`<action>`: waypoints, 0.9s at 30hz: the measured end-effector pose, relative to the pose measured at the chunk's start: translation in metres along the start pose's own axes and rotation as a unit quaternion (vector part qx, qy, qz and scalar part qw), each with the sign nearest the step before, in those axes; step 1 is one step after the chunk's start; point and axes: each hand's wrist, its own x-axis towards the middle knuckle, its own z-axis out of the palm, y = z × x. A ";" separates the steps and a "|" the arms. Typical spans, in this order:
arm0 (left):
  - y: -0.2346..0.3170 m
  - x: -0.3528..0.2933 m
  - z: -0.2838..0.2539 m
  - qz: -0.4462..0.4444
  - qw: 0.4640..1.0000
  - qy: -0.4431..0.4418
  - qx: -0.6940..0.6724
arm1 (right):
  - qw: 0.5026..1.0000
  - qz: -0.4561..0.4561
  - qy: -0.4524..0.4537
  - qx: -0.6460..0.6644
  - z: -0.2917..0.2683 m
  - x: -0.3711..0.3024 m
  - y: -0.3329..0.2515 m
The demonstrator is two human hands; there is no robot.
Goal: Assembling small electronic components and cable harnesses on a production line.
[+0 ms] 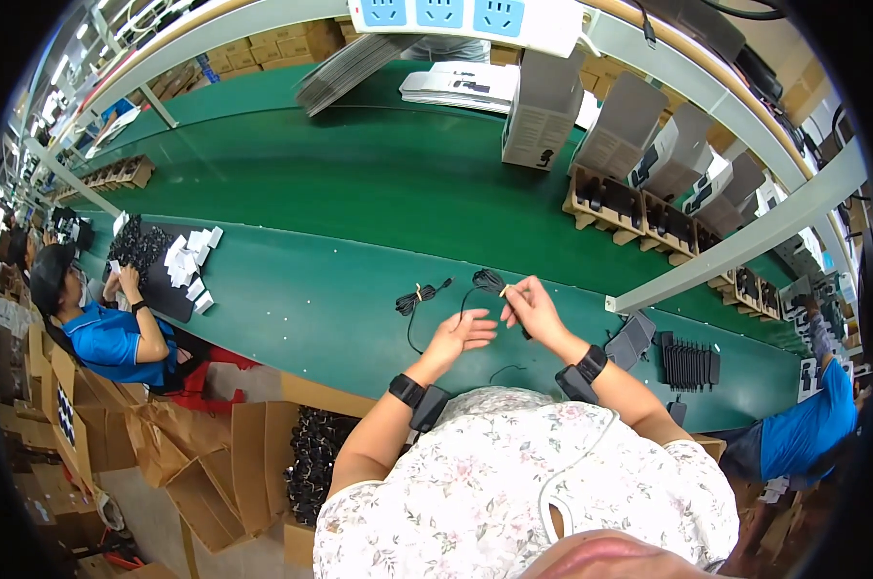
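Fingers stretched out, my left hand (465, 335) is open just above the green bench, beside a thin black lead that runs behind it. My right hand (535, 309) is closed with its fingertips at the tie of a coiled black cable (489, 281). A small dark end sticks out below that hand; its kind cannot be made out. Left of these lies a second coiled black cable (417, 298), tied in the middle, with its plug pointing right and a loose lead curving toward my left wrist. Both wrists wear black straps with dark boxy units.
Dark flat pieces (631, 340) and a row of black parts (689, 363) lie at right. Cardboard trays (605, 206) line the conveyor behind. Co-workers in blue sit left (118, 333) and stand right (808, 425). Overhead is a power strip (465, 21); open cartons (215, 482) stand lower left.
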 end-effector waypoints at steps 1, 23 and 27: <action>-0.001 0.002 0.006 0.001 1.000 -0.001 -0.001 | 1.000 -0.004 -0.003 -0.005 0.004 -0.004 0.004; -0.016 0.005 -0.003 -0.172 0.974 -0.127 0.077 | 0.864 -0.159 -0.216 -0.426 -0.021 -0.056 -0.007; -0.027 0.018 -0.033 0.032 0.938 0.083 0.335 | 0.869 -0.114 -0.100 -0.470 -0.050 -0.044 -0.008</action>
